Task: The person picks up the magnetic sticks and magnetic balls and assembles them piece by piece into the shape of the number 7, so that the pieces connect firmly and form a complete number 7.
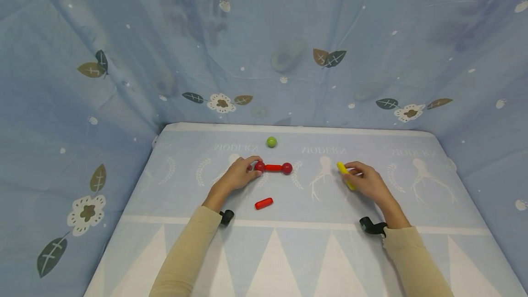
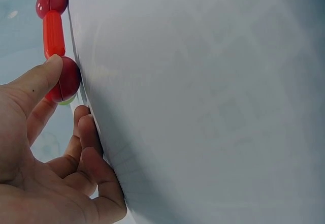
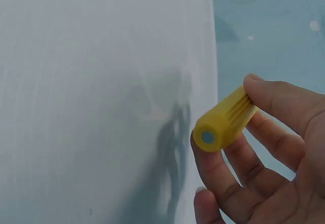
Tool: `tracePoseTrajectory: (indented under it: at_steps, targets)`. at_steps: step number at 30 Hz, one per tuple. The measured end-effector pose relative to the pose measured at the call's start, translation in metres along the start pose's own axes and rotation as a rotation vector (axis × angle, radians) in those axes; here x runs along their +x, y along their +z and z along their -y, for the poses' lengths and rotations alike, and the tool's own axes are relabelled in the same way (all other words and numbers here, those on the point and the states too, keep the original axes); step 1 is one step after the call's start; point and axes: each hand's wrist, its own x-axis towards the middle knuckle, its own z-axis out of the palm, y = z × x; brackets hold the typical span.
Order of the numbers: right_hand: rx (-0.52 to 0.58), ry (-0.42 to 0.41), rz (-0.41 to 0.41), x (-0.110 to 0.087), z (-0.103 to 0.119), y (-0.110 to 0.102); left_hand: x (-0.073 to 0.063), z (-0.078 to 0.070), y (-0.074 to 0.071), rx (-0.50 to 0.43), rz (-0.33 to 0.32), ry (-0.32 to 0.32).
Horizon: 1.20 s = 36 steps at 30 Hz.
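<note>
My left hand (image 1: 239,174) pinches the left one of two dark red balls (image 2: 71,79) between thumb and fingers. A red rod (image 1: 273,167) joins that ball to a second red ball (image 1: 287,168) on its right, making a dumbbell shape on the table. My right hand (image 1: 368,181) holds a yellow rod (image 3: 223,120) between thumb and fingers. A round grey-blue disc shows in the rod's end in the right wrist view. Nearer to me lies a loose red rod (image 1: 264,203), apart from both hands. Behind the dumbbell sits a green ball (image 1: 271,141).
A patterned cloth covers the table (image 1: 297,255), with white triangles toward the front. Blue curtains (image 1: 264,58) with leaves and flowers rise behind the table and on both sides. Black wrist mounts (image 1: 372,227) sit below the sleeves' cuffs.
</note>
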Motion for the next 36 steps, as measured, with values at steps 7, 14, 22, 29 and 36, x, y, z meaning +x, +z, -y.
tracePoseTrajectory:
  at_steps: [7,14,22,29,36]
  targets:
    - [0.174,0.056,0.043,-0.003,0.01,0.012,0.0,0.0,0.0,0.001,-0.005,0.005]
    - [0.268,0.077,0.061,-0.001,0.019,0.03,0.001,0.002,0.001,0.006,-0.009,0.018]
    - [0.364,0.039,0.07,0.0,0.033,0.05,0.001,0.002,0.001,0.001,-0.011,0.03]
    - [0.427,-0.005,0.101,0.003,0.043,0.065,0.001,0.003,0.001,-0.001,-0.011,0.03]
    - [0.455,0.005,0.125,0.007,0.054,0.081,0.001,0.002,0.001,0.007,-0.012,0.02]
